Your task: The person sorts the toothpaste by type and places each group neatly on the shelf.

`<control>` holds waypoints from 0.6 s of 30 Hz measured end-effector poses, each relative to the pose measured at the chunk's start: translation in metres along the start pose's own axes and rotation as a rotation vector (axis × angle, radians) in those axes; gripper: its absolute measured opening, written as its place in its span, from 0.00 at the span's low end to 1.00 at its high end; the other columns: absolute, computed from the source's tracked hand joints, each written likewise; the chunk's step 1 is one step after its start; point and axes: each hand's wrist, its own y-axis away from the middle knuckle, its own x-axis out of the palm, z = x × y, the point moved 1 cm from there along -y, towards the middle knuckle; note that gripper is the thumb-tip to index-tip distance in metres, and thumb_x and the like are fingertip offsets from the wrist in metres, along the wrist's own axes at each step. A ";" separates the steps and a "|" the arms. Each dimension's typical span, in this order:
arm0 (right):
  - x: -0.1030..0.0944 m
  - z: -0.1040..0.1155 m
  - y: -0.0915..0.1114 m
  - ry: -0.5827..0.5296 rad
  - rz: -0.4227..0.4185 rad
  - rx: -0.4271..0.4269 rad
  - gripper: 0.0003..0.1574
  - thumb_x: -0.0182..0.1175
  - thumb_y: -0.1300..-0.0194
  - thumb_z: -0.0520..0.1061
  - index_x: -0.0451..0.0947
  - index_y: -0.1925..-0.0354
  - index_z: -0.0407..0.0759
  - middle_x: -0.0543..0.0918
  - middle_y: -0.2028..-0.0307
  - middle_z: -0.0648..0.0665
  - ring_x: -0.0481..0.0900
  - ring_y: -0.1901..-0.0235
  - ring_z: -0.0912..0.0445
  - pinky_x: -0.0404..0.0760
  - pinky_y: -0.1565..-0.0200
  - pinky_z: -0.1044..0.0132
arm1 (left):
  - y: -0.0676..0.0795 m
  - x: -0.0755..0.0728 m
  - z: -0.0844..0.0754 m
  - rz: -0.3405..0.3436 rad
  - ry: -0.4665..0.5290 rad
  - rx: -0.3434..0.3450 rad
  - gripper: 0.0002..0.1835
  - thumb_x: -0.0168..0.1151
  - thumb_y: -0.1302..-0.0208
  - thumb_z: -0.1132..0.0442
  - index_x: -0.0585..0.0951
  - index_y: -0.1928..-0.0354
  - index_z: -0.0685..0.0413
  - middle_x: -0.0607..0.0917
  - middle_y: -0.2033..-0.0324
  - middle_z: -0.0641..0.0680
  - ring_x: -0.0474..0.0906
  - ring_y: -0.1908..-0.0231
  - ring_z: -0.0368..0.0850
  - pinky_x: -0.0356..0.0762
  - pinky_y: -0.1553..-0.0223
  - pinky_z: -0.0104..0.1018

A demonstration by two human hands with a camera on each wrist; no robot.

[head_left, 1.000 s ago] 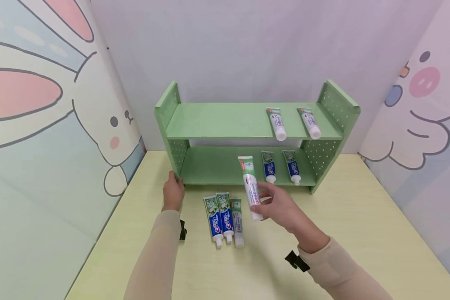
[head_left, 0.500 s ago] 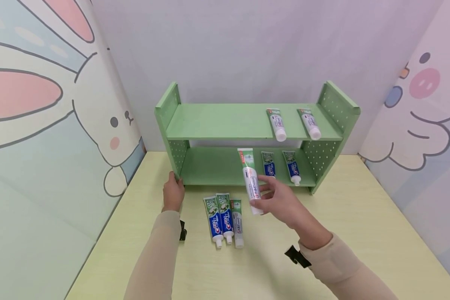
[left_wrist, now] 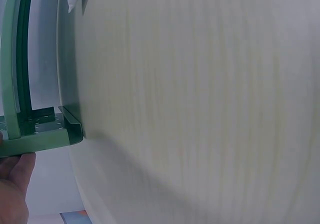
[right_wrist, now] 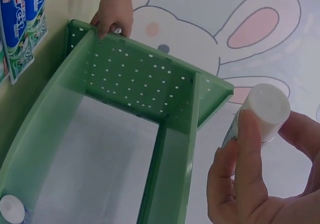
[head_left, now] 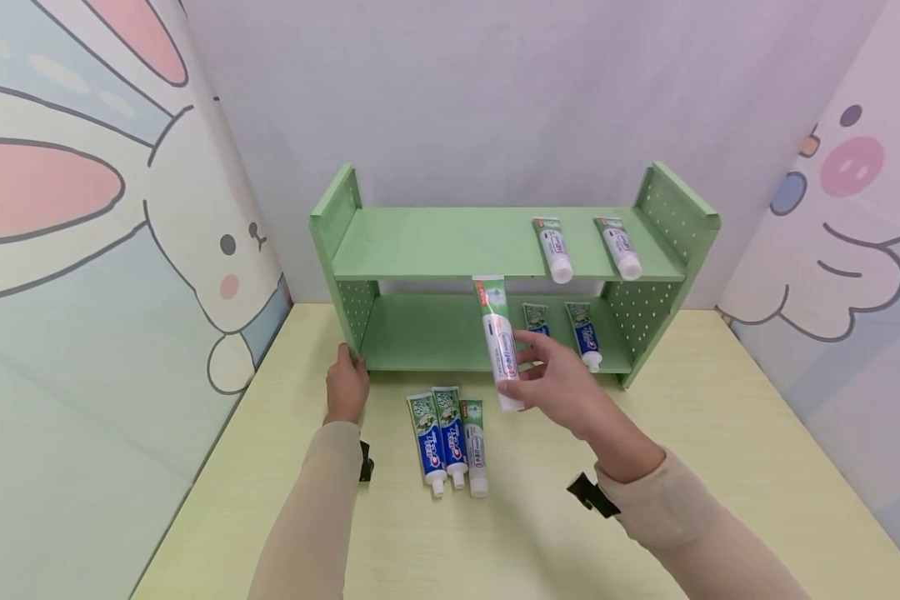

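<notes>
My right hand [head_left: 562, 387] pinches a green and white toothpaste tube [head_left: 499, 342] near its cap, with the flat end pointing up and away. The tube is held in the air before the green two-tier shelf [head_left: 435, 242]. In the right wrist view its white cap [right_wrist: 270, 109] sits between thumb and fingers. At the shelf's left side panel, my left hand [head_left: 347, 385] grips the lower front edge. Two blue and green Crest tubes [head_left: 452, 437] and another green and white tube [head_left: 476, 450] lie side by side on the table.
Two green and white tubes [head_left: 553, 248] lie on the upper tier, toward the right. Two Crest tubes [head_left: 585, 337] lie on the lower tier, one partly hidden by my right hand. Cartoon-printed walls [head_left: 120, 333] flank the pale wooden table [head_left: 705, 433].
My right hand has raised the toothpaste tube and carried it a little toward the shelf. The left hand stays on the side panel.
</notes>
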 end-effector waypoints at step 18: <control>-0.006 0.019 -0.022 0.050 -0.008 0.034 0.47 0.67 0.40 0.35 0.57 0.27 0.41 0.73 0.45 0.36 0.76 0.54 0.44 0.81 0.66 0.59 | 0.001 -0.001 -0.001 0.000 0.002 0.006 0.12 0.49 0.26 0.67 0.66 0.46 0.65 0.79 0.55 0.73 0.80 0.56 0.65 0.77 0.61 0.55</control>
